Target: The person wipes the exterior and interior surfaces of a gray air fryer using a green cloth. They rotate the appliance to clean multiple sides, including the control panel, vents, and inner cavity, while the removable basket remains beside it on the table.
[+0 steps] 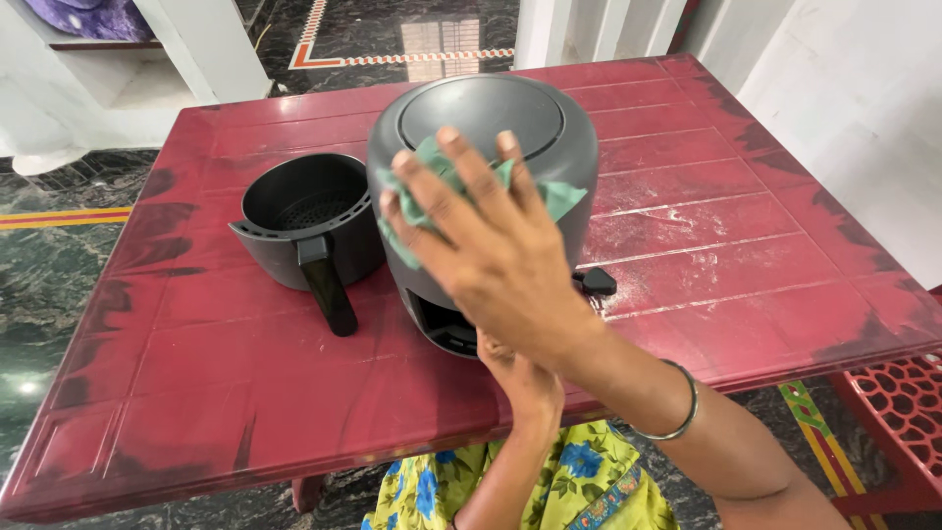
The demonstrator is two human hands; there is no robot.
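Note:
A dark grey air fryer body (491, 113) stands upright in the middle of a red plastic table (736, 226), its front slot empty. My right hand (491, 245) lies flat against its front, fingers spread, pressing a green cloth (559, 199) onto the shell. My left hand (525, 383) reaches up from below to the fryer's lower front edge; its fingers are hidden behind my right wrist. The fryer's black basket (294, 211) sits on the table just left of the body, with its handle (329, 290) pointing toward me.
A small black part (596, 283) lies on the table right of the fryer's base. A red lattice chair (903, 402) stands at the lower right. White pillars (206, 44) and a white wall (863, 108) border the table on a dark marble floor.

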